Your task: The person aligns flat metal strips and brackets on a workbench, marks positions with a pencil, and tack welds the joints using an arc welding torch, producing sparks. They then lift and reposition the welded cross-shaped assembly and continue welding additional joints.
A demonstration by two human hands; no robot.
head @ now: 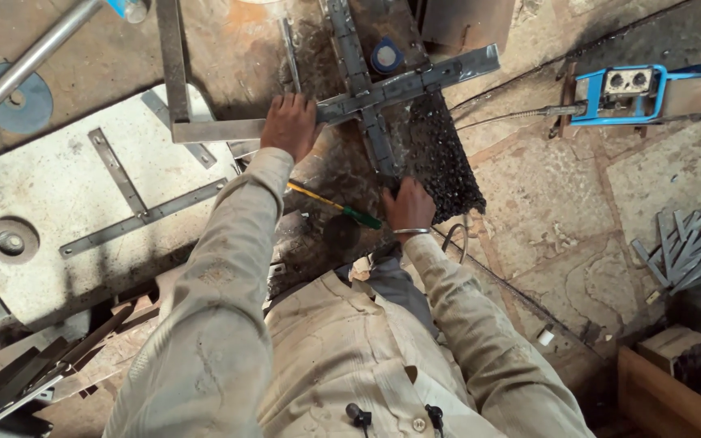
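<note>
The left hand (pixel 289 123) lies flat, fingers spread, pressing the corner of a large steel framing square (pixel 175 89) where its long blade meets the short one, on a rusty, scorched metal worktop (pixel 241 57). Just beside it sits a cross of two flat steel bars (pixel 383 91), grey and mill-scaled, with small lumps along their length (weld beads or rivets, too small to tell). The right hand (pixel 408 206) rests at the near end of the cross's lengthwise bar, fingers curled over it; whether it pinches the bar cannot be told. A thin metal bangle (pixel 411 231) circles that wrist. A yellow-and-green pen-like tool (pixel 334 204) lies between the forearms. A pale, dusty steel plate (pixel 58 186) with flat strips on it lies left; a blue machine (pixel 622 93) stands on the cracked stone floor (pixel 553 203) to the right.
</note>
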